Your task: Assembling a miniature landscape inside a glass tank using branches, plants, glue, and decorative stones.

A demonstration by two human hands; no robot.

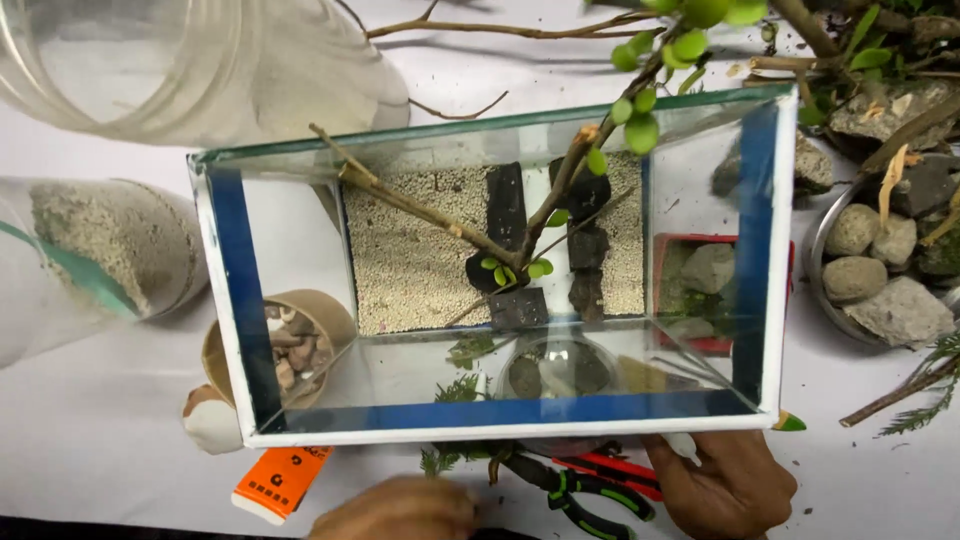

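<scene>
A rectangular glass tank (500, 425) with blue-taped corners stands on a white table, seen from above. Its floor is pale gravel (410, 260) with several dark flat stones (507, 205) and a forked branch (440, 215) carrying small round green leaves. My right hand (725, 485) rests on the table just below the tank's near right corner, fingers curled; whether it holds anything is hidden. My left hand (400, 508) lies at the bottom edge, blurred, close to green-and-black pliers (575, 495) and red-handled cutters (615, 472).
An orange tube (280, 483) lies at the near left. A brown cup of pebbles (290, 345), a plastic jar of sand (110, 245), a clear jar (150, 60), a red tray (700, 290), a metal bowl of stones (880, 270) and loose twigs ring the tank.
</scene>
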